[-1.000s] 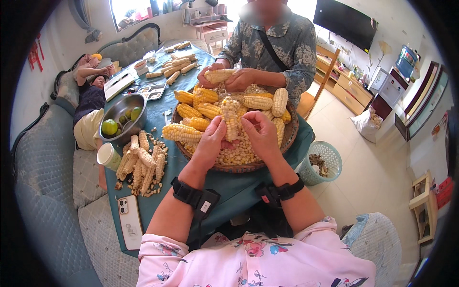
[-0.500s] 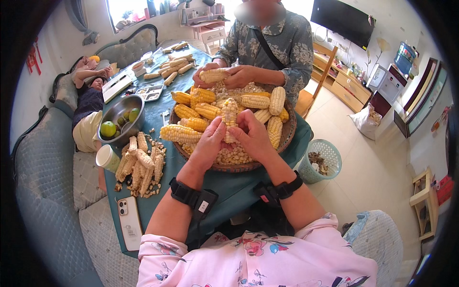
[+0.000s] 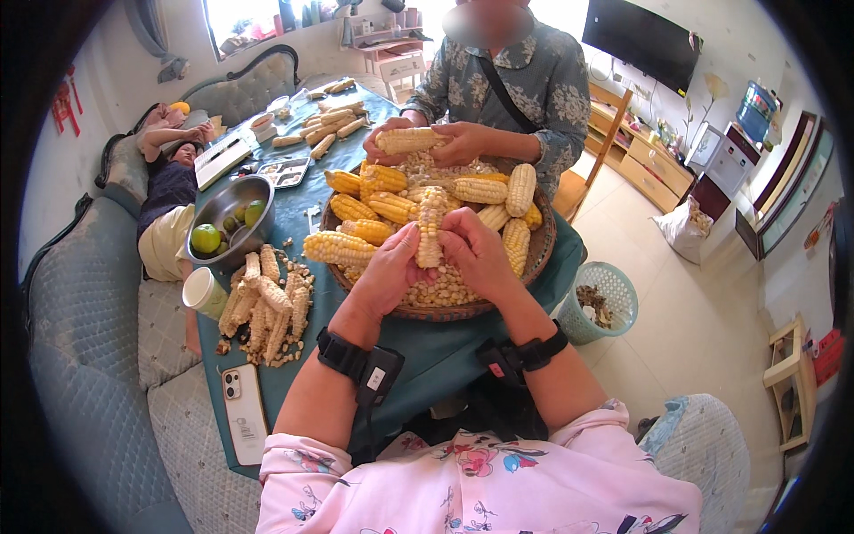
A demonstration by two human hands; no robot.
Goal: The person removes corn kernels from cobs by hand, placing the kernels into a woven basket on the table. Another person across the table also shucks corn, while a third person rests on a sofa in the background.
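Between my two hands stands a partly shelled corn cob point(image 3: 431, 227), upright over the basket. My left hand point(image 3: 391, 265) grips its lower left side, and my right hand point(image 3: 478, 254) closes on it from the right with the thumb against the kernels. Below lies a round woven basket point(image 3: 445, 312) full of loose kernels point(image 3: 449, 292) and whole ears of corn point(image 3: 360, 208), yellow and pale. Across the basket, a person in a patterned shirt point(image 3: 551, 80) holds another pale ear of corn point(image 3: 409, 141) in both hands.
Bare cobs point(image 3: 267, 307) are heaped left of the basket, near a metal bowl point(image 3: 205, 214) of green fruit, a paper cup point(image 3: 205, 292) and a phone point(image 3: 243, 414). More cobs point(image 3: 334, 120) lie farther back. A mesh bin point(image 3: 614, 307) stands right. Someone reclines on the sofa point(image 3: 89, 338).
My hands stay on the cob, and my right thumb has shifted slightly up and away from its base. The other person's ear of corn now lies more level. The whole view has shifted slightly.
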